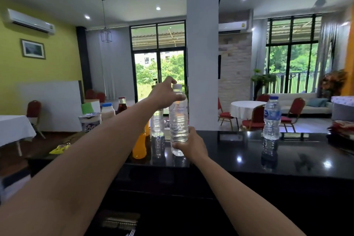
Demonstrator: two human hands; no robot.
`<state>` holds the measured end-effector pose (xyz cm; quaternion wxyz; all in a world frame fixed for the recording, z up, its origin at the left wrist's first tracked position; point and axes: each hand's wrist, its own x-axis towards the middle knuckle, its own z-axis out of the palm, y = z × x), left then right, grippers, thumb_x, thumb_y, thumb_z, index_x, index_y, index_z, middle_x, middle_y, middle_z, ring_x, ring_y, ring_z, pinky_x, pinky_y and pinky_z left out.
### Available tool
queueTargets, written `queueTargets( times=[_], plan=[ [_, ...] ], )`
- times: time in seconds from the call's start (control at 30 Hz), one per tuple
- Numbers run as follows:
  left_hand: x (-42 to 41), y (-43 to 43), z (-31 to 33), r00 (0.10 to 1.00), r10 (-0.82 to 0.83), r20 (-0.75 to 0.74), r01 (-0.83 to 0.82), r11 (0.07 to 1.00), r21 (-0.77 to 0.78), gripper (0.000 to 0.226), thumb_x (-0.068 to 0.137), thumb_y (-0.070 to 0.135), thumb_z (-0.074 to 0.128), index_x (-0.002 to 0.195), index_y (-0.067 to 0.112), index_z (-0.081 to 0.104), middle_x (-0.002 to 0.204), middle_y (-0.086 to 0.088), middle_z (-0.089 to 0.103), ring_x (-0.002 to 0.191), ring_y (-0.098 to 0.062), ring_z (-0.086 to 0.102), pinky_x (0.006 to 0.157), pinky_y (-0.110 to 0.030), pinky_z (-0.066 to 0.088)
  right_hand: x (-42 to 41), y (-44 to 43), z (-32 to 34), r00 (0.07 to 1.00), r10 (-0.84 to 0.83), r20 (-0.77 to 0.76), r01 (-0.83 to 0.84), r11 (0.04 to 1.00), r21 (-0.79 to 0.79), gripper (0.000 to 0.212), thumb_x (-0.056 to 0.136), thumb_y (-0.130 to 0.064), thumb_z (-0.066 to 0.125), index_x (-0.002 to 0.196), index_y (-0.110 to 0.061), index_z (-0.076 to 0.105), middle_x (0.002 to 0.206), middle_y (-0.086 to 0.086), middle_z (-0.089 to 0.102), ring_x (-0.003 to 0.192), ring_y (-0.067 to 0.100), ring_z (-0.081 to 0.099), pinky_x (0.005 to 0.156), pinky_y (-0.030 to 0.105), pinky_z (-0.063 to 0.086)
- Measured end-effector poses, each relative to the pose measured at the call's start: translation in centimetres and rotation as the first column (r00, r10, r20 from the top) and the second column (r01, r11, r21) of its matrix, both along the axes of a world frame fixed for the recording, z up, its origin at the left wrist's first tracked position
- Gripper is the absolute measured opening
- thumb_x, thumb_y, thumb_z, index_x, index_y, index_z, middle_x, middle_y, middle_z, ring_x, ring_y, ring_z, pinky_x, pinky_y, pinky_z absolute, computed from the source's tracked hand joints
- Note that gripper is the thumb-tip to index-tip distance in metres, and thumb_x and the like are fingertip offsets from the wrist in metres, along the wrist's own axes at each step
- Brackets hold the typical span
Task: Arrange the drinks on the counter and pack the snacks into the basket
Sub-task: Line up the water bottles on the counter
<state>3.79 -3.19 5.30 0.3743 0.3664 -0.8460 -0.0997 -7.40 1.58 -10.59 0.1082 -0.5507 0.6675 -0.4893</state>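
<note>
Right now both my hands are on one clear water bottle (179, 120) with a white cap, which stands upright near the left end of the black table (249, 155). My right hand (191, 145) is clenched around its lower part, fingers wrapped across the front close to the base. My left hand (164, 96) reaches in from above and grasps the bottle's neck and shoulder, thumb just below the cap; so each grip is closed on that same bottle. I cannot tell whether its base is touching the tabletop or just above it.

Just to the left of it stands a second clear bottle (158, 122), partly hidden behind my left forearm. Left again, an orange drink (139, 147) stands on the table, its top covered by my arm. Well apart to the right, a blue-capped bottle (271, 119) with a blue label stands alone on the same glossy top, its reflection showing beneath it.

Beyond the table's left end are a red-capped bottle (122, 104) of dark liquid, a white jar (107, 111) with a blue lid, and a white tub (90, 121) with purple print. A yellow packet (60, 148) lies lower down at the left. At the far right edge of the table sits a pile of red snack packs (342, 127), cut off by the frame.
</note>
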Motion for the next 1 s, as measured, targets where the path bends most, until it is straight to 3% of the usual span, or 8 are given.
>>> queueTargets(
  times=[0.1,0.27,0.47,0.57,0.7,0.8,0.87,1.0],
  plan=[
    [-3.1,0.6,0.5,0.998,-0.057,-0.003,0.057,0.996,0.069,0.061,0.084,0.040,0.068,0.134,0.016,0.043,0.110,-0.003,0.059,0.091,-0.022,0.058,0.081,-0.035,0.051,-4.5,1.8,0.6,0.999,0.019,-0.029,-0.018,0.999,0.039,0.063,0.071,-0.032,0.079,0.123,-0.024,0.044,0.113,-0.003,0.066,0.100,0.019,0.063,0.083,0.036,0.051],
    [-9.6,1.9,1.8,0.977,-0.205,-0.053,0.211,0.953,0.217,0.038,0.093,0.033,0.057,0.124,0.012,0.053,0.111,-0.012,0.062,0.085,-0.019,0.058,0.064,-0.027,0.050,-12.2,4.8,1.3,0.998,0.069,0.014,-0.070,0.993,0.098,0.072,0.070,-0.020,0.081,0.131,-0.017,0.043,0.118,0.003,0.065,0.107,0.022,0.062,0.097,0.046,0.049],
    [-18.1,3.9,1.1,0.957,-0.268,-0.112,0.288,0.921,0.262,0.038,0.092,0.031,0.057,0.120,0.008,0.047,0.118,-0.014,0.055,0.090,-0.021,0.052,0.069,-0.033,0.049,-19.6,7.1,2.5,0.995,0.085,-0.044,-0.077,0.984,0.162,0.062,0.076,-0.007,0.077,0.130,-0.011,0.046,0.126,0.011,0.062,0.119,0.029,0.057,0.105,0.045,0.043],
    [-21.6,4.5,1.0,0.955,-0.263,-0.139,0.292,0.917,0.273,0.036,0.092,0.026,0.056,0.120,0.006,0.044,0.110,-0.013,0.054,0.089,-0.023,0.053,0.075,-0.040,0.053,-21.3,7.3,2.1,0.993,0.109,0.050,-0.115,0.987,0.114,0.058,0.077,0.004,0.073,0.126,-0.013,0.047,0.117,0.008,0.064,0.112,0.024,0.061,0.097,0.036,0.050],
    [-23.7,3.9,1.5,0.972,-0.196,-0.130,0.228,0.924,0.307,0.034,0.095,0.022,0.050,0.124,0.006,0.041,0.109,-0.010,0.048,0.090,-0.023,0.049,0.068,-0.039,0.052,-21.6,6.8,1.3,0.982,0.077,0.174,-0.082,0.996,0.025,0.067,0.079,0.010,0.065,0.136,-0.018,0.043,0.105,-0.009,0.062,0.093,0.001,0.060,0.062,0.007,0.045],
    [-24.1,3.2,1.4,0.974,-0.177,-0.138,0.214,0.921,0.325,0.029,0.096,0.022,0.049,0.122,0.009,0.048,0.117,-0.011,0.051,0.098,-0.026,0.052,0.064,-0.040,0.055,-21.6,6.3,1.1,0.993,-0.027,0.115,0.033,0.999,-0.044,0.073,0.082,0.010,0.059,0.143,-0.023,0.039,0.115,-0.009,0.055,0.091,-0.004,0.052,0.070,0.010,0.048],
    [-24.4,2.9,1.0,0.975,-0.148,-0.164,0.192,0.935,0.297,0.027,0.095,0.024,0.050,0.118,0.010,0.051,0.119,-0.011,0.054,0.101,-0.028,0.054,0.064,-0.040,0.057,-21.6,5.6,0.9,0.988,-0.099,0.123,0.109,0.991,-0.080,0.067,0.085,0.006,0.057,0.143,-0.023,0.042,0.120,-0.005,0.058,0.095,0.004,0.053,0.081,0.027,0.054],
    [-25.1,2.9,0.8,0.985,-0.103,-0.141,0.134,0.963,0.234,0.024,0.093,0.027,0.050,0.112,0.012,0.054,0.112,-0.011,0.056,0.095,-0.032,0.060,0.058,-0.038,0.058,-21.2,4.1,-0.1,0.978,-0.131,0.164,0.157,0.975,-0.155,0.052,0.080,-0.010,0.071,0.125,-0.030,0.053,0.088,-0.025,0.058,0.079,-0.005,0.059,0.058,0.009,0.042]
  ],
)
